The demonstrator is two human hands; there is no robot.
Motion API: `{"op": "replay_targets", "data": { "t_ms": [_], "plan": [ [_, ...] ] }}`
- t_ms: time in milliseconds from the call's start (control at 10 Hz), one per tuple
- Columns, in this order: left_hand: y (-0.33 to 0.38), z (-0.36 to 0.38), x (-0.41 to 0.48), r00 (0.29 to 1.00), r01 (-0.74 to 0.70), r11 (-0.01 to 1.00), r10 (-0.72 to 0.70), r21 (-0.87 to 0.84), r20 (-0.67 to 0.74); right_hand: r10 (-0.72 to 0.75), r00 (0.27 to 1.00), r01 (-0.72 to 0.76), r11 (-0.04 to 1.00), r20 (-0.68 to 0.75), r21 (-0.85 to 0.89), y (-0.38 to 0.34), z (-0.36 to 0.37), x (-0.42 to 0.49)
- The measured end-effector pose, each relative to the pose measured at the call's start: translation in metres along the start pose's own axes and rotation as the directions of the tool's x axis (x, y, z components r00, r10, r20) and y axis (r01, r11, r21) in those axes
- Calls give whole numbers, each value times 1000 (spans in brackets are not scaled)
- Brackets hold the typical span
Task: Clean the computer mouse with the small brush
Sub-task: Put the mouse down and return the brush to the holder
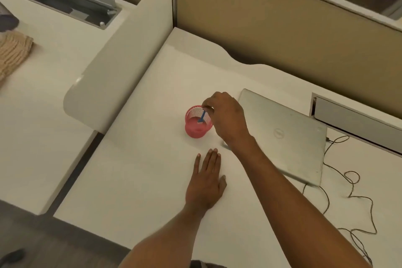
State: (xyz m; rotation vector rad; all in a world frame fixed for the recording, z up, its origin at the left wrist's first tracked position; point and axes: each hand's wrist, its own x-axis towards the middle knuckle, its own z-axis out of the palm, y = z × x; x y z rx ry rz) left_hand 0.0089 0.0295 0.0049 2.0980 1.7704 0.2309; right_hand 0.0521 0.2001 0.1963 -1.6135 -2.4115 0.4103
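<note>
A red mesh pen cup point(196, 123) stands on the white desk point(152, 159). Inside it leans a small blue-handled brush point(202, 117), bristle end down. My right hand point(226, 115) hovers over the cup's right rim, thumb and fingers pinched on the top of the brush handle. My left hand point(206, 180) lies flat on the desk, palm down, fingers together, holding nothing. A small dark sliver point(225, 144) shows under my right wrist; I cannot tell whether it is the mouse, which is otherwise hidden.
A closed silver laptop point(289, 135) lies right of the cup, with a thin dark cable point(352, 183) trailing off its right side. Tan partition walls back the desk. A curved white divider point(113, 61) separates the neighbouring desk at left, which holds a knitted cloth point(13, 52).
</note>
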Motion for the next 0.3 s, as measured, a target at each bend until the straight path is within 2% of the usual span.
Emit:
{"op": "replay_targets", "data": {
  "t_ms": [100,200,300],
  "plan": [
    [0,2,-1,1000,-14,1000,14,4,-12,-2,988,23,991,156,-132,1,11,11],
    [1,1,-1,1000,-18,1000,18,-1,-22,-9,970,63,975,243,-214,1,21,17],
    [2,-1,0,999,-14,999,13,-29,-32,0,971,48,980,241,-195,-4,27,25]
  ]
}}
